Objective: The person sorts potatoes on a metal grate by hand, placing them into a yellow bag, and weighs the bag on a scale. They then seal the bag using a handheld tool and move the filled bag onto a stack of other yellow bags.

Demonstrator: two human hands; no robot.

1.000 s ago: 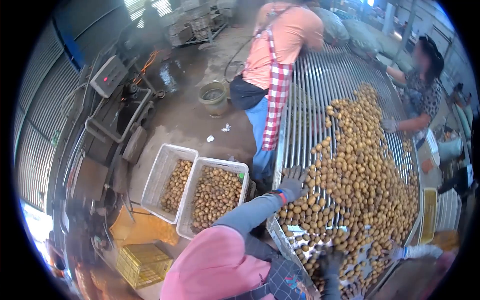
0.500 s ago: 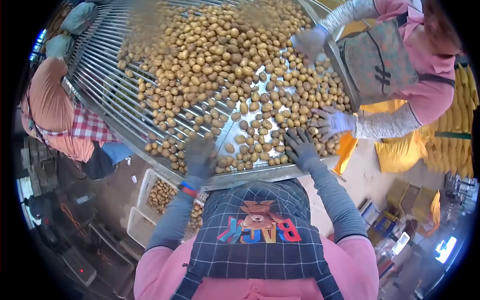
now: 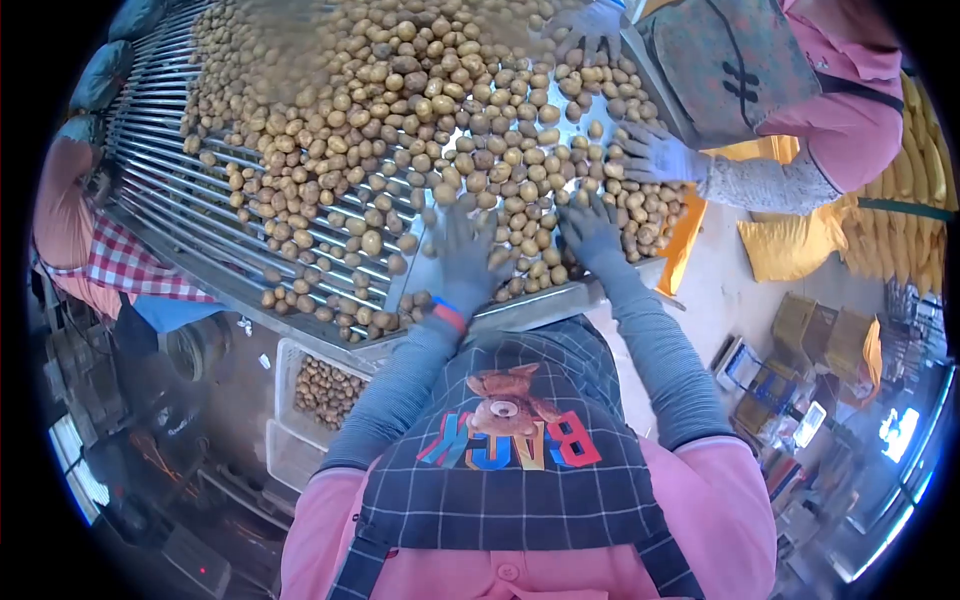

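Both my hands wear grey gloves and rest among potatoes [image 3: 430,100] spread over a metal sorting table. My left hand [image 3: 466,250] lies with its fingers spread forward against potatoes near the front edge, a little blurred. To its right, my right hand [image 3: 592,232] reaches in with fingers apart, touching potatoes by the table's front right corner. Neither hand is closed round a potato. Bare patches of the smooth metal plate [image 3: 425,275] show beside my left hand. Further left, the potatoes lie on metal rollers [image 3: 180,215].
Across the right side stands a co-worker whose gloved hands [image 3: 655,155] are among the potatoes. Another person in a checked apron [image 3: 140,262] stands at left. White crates [image 3: 290,395] of potatoes sit below the table. Yellow sacks [image 3: 790,248] are at right.
My left hand has moved right and forward, from the roller edge onto the plate. My right hand has shifted slightly forward. The view has shifted, and the co-worker's far hand has moved.
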